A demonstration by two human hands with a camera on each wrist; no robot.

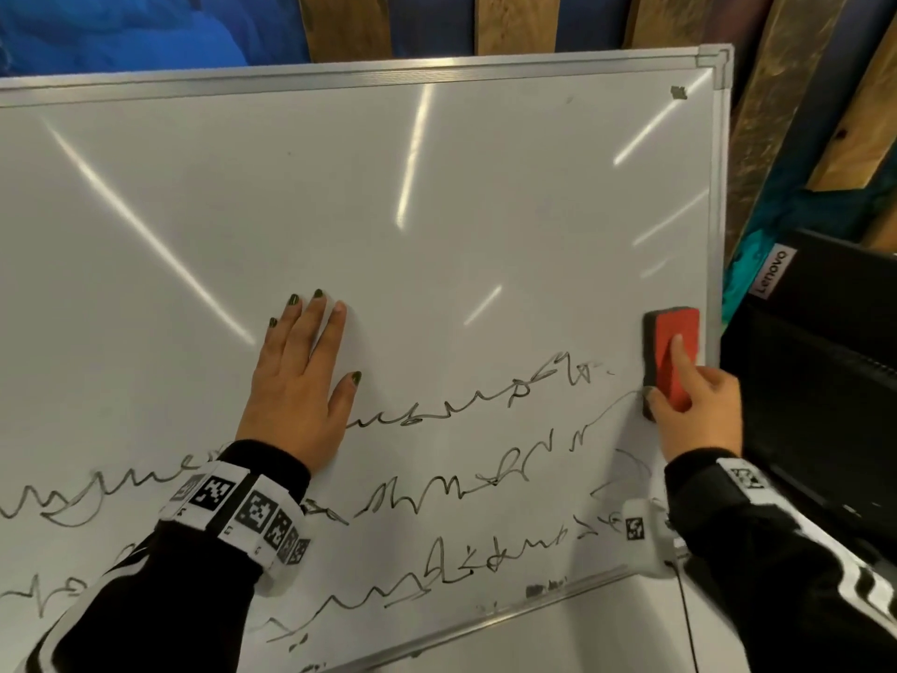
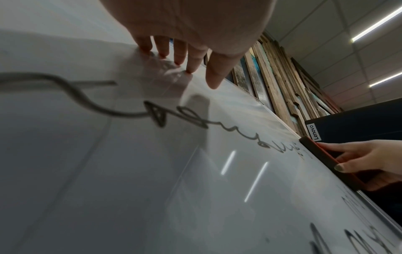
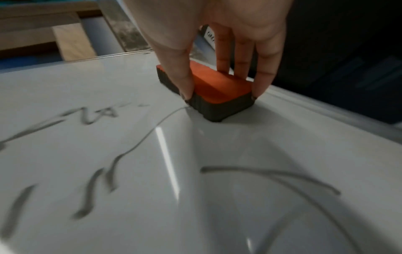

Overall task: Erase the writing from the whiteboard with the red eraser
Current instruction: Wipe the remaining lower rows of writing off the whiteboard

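- Head view: whiteboard (image 1: 437,187) tilted, upper half blank, black scribbled writing (image 1: 466,405) in several rows across the lower half.
- Left hand (image 1: 301,381) lies flat on the board near mid-width, fingers straight and spread, holding nothing; the palm covers part of the top scribble row.
- Right hand (image 1: 694,405) grips the red eraser (image 1: 672,352) at the board's right edge, just inside the metal frame (image 1: 713,235). Index finger lies along the red back, thumb on the dark felt side.
- Eraser sits at the right end of the top two scribble rows; a thin line runs straight into its lower corner.
- Right wrist view adds the grip detail: thumb on one long felt side, the other fingers down the opposite side, felt face flat on the board. Red eraser (image 3: 217,87) shows red top, ribbed dark felt below. Writing (image 3: 97,185) here is motion-blurred.
- Left wrist view adds contact detail: fingertips (image 2: 189,68) touch the surface, thumb (image 2: 217,73) lifted slightly clear. It also catches the eraser (image 2: 322,154) edge-on, pressed to the board, right hand (image 2: 369,159) behind it.
- Only head and left wrist views clearly show the black Lenovo-labelled box (image 1: 825,357) beside the right edge, and the wooden slats (image 1: 340,21) behind the board.
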